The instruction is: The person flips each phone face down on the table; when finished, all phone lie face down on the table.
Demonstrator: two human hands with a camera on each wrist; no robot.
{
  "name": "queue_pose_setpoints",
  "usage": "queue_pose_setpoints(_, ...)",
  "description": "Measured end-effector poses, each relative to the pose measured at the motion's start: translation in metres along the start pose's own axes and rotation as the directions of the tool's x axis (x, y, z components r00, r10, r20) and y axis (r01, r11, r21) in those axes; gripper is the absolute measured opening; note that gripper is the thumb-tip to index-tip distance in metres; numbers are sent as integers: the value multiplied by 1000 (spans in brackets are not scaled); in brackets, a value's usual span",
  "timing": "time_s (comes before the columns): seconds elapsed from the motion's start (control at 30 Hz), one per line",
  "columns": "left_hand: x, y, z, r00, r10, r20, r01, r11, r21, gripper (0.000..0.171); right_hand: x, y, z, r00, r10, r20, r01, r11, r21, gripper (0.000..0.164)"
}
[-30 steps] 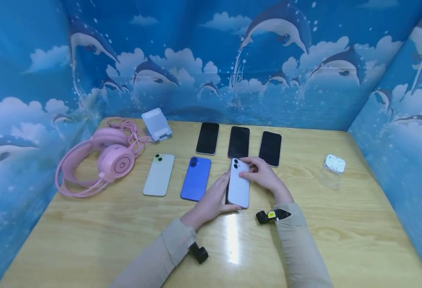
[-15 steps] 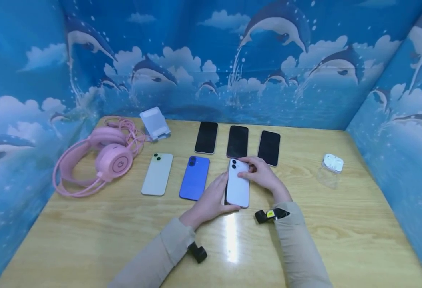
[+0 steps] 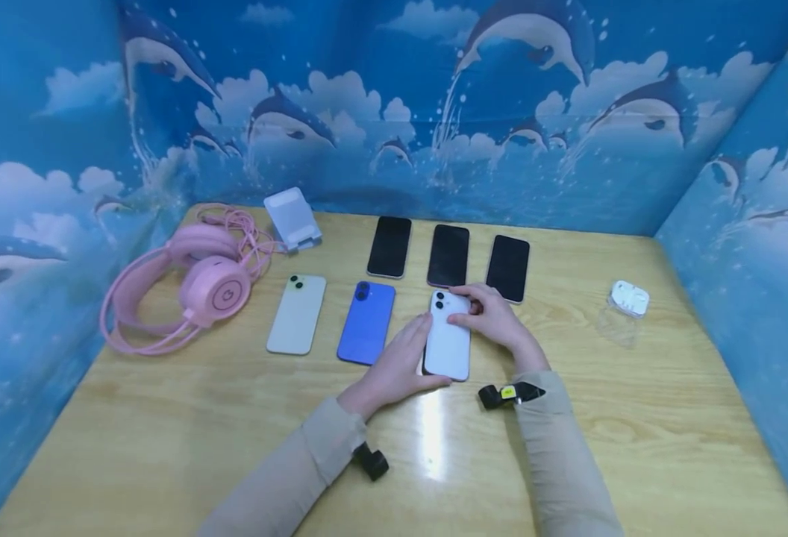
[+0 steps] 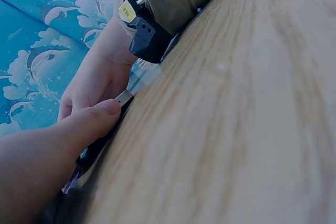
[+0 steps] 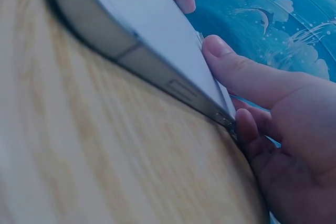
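Note:
A pale white-lilac smartphone [image 3: 448, 347] lies back side up on the table, its two camera lenses towards the far end. My left hand [image 3: 402, 365] holds it at the left, fingers along the long side and thumb at the near edge. In the left wrist view that thumb [image 4: 92, 124] meets the phone's end. From the right, my right hand [image 3: 491, 317] grips the upper part, thumb on the back and other fingers at the edge. The right wrist view shows the phone's side [image 5: 157, 72] low against the wood. A blue smartphone [image 3: 367, 321] lies just left of my left hand.
Three dark-screened phones [image 3: 389, 246] line the back. Further left are a pale green phone [image 3: 297, 315], a white phone stand [image 3: 292, 216] and pink headphones [image 3: 216, 291]. White earphones in a clear case [image 3: 629, 298] lie at the right. Dolphin-print cloth [image 3: 367, 171] encloses the table.
The head view has shifted slightly. The dark gap along the white-lilac phone's left side has narrowed, and the phone looks flatter. Both hands keep hold of it in nearly the same place.

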State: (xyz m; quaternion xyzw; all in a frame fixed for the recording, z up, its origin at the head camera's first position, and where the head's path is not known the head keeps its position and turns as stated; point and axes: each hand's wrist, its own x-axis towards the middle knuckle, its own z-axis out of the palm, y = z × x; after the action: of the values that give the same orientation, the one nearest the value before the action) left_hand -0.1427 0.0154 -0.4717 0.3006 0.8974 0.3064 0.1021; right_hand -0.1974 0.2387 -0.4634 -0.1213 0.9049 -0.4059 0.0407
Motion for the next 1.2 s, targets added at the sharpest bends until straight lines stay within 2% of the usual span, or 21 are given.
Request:
queue_pose_setpoints(0.23,3,0,-2,1000,-6,3,6,1000,2,111,1,1,-2,1000,-3,7,3,1000,3,53)
queue_pose_setpoints(0.47,5,0,-3,999,46,-5,-46,999,-17,109,0,1,-6,1000,0,-1,0,1000,-3,52)
queue_pose_setpoints(0.8,2,-3,-4,999,48,3,-47,999,-22,105,4,4,-1,999,-35,-24,36,999,32,42)
queue_pose_setpoints(0.93,2,-3,-4,999,43,13,-42,999,-28,104,3,5,0,999,-23,-29,24,999,46,42)
queue_pose_setpoints(1.1,0,-3,-1,999,26,-22,-28,992,-124,102,2,6,1,999,-4,-44,7,998,68,40)
queue_pose_setpoints(1.2,-1,-3,-1,998,-18,-53,6,975,-220,98,0,6,3,999,8,-41,-5,996,94,40)
